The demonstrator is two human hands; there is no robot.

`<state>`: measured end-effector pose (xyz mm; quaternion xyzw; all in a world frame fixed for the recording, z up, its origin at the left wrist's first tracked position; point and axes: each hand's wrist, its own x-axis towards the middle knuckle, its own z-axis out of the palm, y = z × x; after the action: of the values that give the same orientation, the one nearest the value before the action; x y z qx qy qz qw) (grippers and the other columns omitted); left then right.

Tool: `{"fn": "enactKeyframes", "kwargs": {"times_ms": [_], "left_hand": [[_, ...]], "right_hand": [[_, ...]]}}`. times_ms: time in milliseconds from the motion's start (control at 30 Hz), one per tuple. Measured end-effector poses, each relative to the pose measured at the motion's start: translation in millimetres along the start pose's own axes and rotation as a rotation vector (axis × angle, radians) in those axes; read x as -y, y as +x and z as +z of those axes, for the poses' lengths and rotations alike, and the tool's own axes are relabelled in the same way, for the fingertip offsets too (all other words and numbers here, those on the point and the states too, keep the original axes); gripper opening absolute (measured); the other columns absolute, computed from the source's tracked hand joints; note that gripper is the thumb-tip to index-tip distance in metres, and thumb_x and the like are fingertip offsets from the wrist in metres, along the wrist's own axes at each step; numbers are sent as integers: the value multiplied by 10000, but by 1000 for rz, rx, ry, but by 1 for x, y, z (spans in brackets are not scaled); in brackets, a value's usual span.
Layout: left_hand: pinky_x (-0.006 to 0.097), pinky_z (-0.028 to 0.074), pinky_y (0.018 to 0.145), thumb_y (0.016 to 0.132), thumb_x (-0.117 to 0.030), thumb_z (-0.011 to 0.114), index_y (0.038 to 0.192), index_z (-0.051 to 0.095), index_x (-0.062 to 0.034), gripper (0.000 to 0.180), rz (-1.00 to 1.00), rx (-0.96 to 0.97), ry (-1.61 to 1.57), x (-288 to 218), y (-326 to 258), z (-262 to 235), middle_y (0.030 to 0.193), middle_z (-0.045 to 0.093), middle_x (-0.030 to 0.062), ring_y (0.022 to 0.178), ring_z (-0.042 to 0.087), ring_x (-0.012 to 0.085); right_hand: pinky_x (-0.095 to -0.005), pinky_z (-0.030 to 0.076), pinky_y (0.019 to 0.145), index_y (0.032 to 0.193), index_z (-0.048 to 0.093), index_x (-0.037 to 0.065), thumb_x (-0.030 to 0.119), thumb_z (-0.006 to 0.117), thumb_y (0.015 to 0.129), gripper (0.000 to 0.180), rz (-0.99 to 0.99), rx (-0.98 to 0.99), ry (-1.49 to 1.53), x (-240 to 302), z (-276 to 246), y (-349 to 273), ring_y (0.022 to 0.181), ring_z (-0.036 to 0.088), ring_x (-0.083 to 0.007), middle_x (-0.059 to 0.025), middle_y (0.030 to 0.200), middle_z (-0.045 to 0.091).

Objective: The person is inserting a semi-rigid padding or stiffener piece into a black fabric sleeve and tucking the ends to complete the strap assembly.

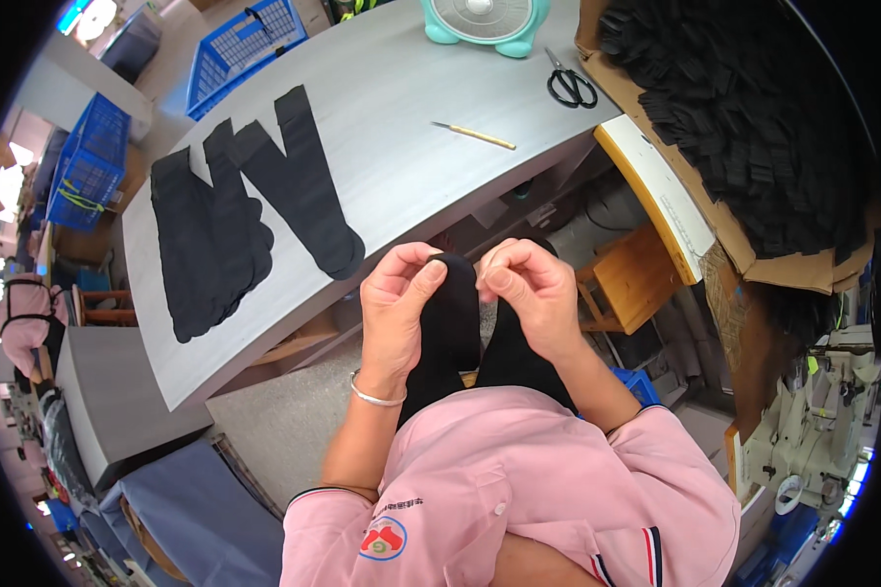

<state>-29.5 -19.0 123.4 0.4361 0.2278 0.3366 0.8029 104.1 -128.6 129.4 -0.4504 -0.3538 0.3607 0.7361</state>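
My left hand (pixel 397 303) pinches the rounded end of a black sock (pixel 452 311) between thumb and fingers. The sock hangs over my dark trousers, and its lower part is hard to tell from them. Close beside it, my right hand (pixel 534 298) has its thumb and fingertips pressed together near the sock's edge. Whatever is between those fingertips is too small to make out. On the grey table lie more black socks: an overlapping group (pixel 194 245) at the left and a spread pair (pixel 308 181) to its right.
The grey table (pixel 382 98) carries a thin yellow-handled tool (pixel 475 135), black-handled scissors (pixel 572 88) and a turquoise fan (pixel 485 20). At right, a cardboard box (pixel 700 196) holds many black socks. Blue crates (pixel 90 161) stand at far left, and a wooden stool (pixel 636 279) sits under the table.
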Motion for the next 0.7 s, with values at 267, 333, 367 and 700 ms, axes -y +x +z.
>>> {"fn": "enactKeyframes", "kwargs": {"times_ms": [267,333,367,700], "left_hand": [[210,484,793,866,9,722,974,672,-16,121,-26,218,18,-3,-8,-5,962,636,-3,870,584,64],[215,478,775,852,-8,742,934,679,-18,105,-40,419,-42,-2,-4,-15,932,620,-2,853,575,76],[220,467,795,878,-61,739,981,661,-25,134,-40,492,-34,1,0,-22,948,612,4,878,566,84],[248,471,944,951,-190,686,1325,489,-37,449,-183,149,-275,26,15,1,1238,592,51,1142,562,113]], "right_hand": [[-208,444,704,947,632,15,25,738,866,134,135,168,211,-20,-14,3,781,535,-61,-2,908,589],[-202,429,678,922,645,18,33,735,867,107,110,218,258,-19,-12,3,763,523,-53,2,890,593],[-204,430,677,912,648,19,34,737,866,101,125,262,235,-19,-16,4,764,525,-53,2,890,595],[-332,408,1029,1080,704,22,125,769,835,274,10,180,-148,-38,-26,48,1210,526,-190,-110,1288,589]]}}
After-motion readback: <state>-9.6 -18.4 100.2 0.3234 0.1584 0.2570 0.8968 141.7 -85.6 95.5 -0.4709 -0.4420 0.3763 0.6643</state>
